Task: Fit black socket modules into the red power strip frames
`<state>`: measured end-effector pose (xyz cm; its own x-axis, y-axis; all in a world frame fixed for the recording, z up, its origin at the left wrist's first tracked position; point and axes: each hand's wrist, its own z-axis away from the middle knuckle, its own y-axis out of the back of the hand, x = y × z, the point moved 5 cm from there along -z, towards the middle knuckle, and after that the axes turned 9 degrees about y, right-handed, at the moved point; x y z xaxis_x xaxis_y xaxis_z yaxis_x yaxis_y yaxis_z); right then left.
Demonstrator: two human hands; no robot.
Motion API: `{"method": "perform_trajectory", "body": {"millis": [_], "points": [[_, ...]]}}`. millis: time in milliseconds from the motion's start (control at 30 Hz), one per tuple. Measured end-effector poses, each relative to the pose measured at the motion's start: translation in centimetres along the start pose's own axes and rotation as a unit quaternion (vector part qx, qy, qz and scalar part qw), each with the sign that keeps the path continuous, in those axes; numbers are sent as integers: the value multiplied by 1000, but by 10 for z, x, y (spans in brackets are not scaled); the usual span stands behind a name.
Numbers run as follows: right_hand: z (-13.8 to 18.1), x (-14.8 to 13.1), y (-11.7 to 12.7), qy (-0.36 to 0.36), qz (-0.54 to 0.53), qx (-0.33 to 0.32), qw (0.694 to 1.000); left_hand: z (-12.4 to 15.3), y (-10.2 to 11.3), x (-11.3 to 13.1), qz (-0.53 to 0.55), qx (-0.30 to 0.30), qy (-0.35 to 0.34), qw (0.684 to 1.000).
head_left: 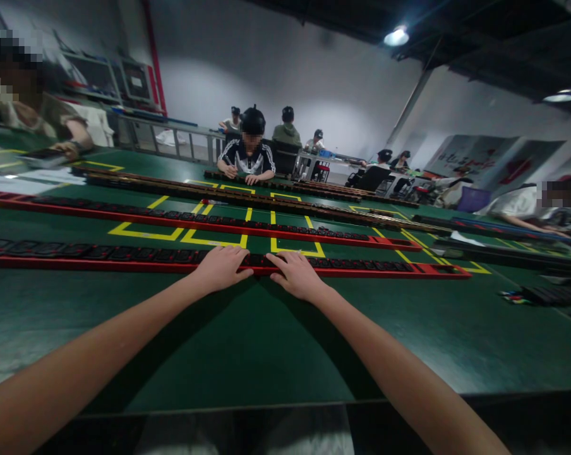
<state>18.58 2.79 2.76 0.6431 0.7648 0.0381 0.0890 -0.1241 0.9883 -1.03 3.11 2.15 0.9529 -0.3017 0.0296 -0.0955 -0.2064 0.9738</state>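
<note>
Both hands pressed flat on the nearest long red rail of black modules.

The left hand (220, 268) and right hand (295, 274) lie side by side, fingers spread and flat, palms down on the long red metal rail filled with black socket-like modules (124, 255), gripping nothing; the fingertips rest on the black parts near the rail's middle. The rail lies across the green work table (266, 341), just this side of the yellow floor-tape rectangles (210, 237), with a second red rail (314, 232) well behind it. The step looks like seating or checking modules; a next move would call for even downward pressure along the row. A person in a dark striped jacket (247, 158) works opposite.
</note>
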Motion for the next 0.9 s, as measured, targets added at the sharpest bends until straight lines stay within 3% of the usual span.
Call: {"method": "perform_trajectory", "body": {"millis": [900], "points": [[3,-7,-4,54,19,13,998,1,3,2,0,-2,2,1000]]}}
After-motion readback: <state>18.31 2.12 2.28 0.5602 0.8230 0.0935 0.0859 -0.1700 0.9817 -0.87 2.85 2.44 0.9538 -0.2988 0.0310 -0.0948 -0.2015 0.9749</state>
